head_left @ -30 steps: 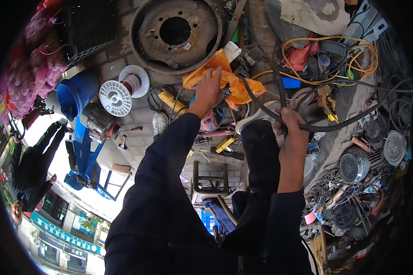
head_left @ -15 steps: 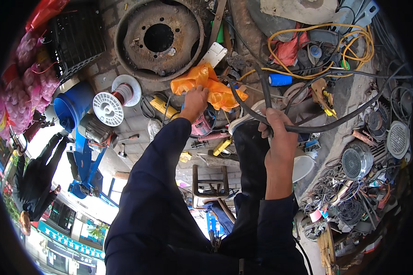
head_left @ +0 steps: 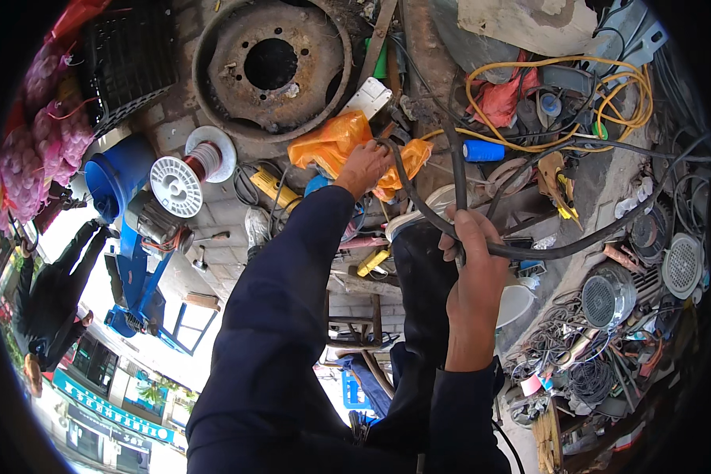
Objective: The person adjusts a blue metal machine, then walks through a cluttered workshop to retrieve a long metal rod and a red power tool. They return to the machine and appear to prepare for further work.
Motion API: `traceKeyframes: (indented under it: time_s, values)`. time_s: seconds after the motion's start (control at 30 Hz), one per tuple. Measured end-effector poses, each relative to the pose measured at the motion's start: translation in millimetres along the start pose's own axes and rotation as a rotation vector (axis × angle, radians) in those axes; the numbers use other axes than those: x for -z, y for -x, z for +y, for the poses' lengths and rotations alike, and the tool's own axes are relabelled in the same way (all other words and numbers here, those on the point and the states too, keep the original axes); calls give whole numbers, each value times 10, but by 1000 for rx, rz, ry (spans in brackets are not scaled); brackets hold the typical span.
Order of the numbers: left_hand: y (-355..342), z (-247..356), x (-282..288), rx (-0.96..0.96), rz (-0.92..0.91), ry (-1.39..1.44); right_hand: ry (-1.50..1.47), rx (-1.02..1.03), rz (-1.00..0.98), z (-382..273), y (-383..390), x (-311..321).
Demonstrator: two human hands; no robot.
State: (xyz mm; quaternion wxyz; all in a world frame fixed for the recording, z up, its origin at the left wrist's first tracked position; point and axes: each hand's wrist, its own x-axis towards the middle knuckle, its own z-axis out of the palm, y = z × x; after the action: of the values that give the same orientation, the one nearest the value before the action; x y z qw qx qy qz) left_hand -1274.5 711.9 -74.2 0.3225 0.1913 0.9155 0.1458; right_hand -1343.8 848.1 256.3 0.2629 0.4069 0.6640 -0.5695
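Note:
A thick black cable (head_left: 577, 246) arches from the right into my right hand (head_left: 475, 265). The fingers of that hand are closed around it, where another length of black cable (head_left: 457, 170) runs upward. From this grip a shorter stretch curves up and left to its end, beside my left hand (head_left: 363, 168). There my left fingertips are bent together at the cable end, over an orange plastic bag (head_left: 328, 144); the exact contact is partly hidden. The bag lies crumpled on the ground, covering part of what is under it. My light shoe (head_left: 423, 212) is just right of it.
A rusty wheel rim (head_left: 221, 75) lies beyond the bag. At left are a wire spool (head_left: 176, 186), a blue bucket (head_left: 118, 175) and a black crate (head_left: 130, 59). A yellow hose (head_left: 521, 146), a blue cylinder (head_left: 483, 151) and tangled scrap wire (head_left: 592, 379) fill the right. A person stands far left.
My left hand has slid right across the orange bag to the free end of the black cable. My right hand keeps its hold and has dipped slightly.

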Motion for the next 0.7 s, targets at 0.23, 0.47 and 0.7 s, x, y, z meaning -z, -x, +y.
traceKeyframes:
  time_s: [0.23,0.47,0.7]
  values:
    - [-192,163,-3,174,-76,56,74,1,16,-43,-31,-35]
    - [388,136,4,134,178,136,15,73,37,-21,-84,-37]
    - [1081,62,91,87,200,198,-115,209,101,-200,24,60]
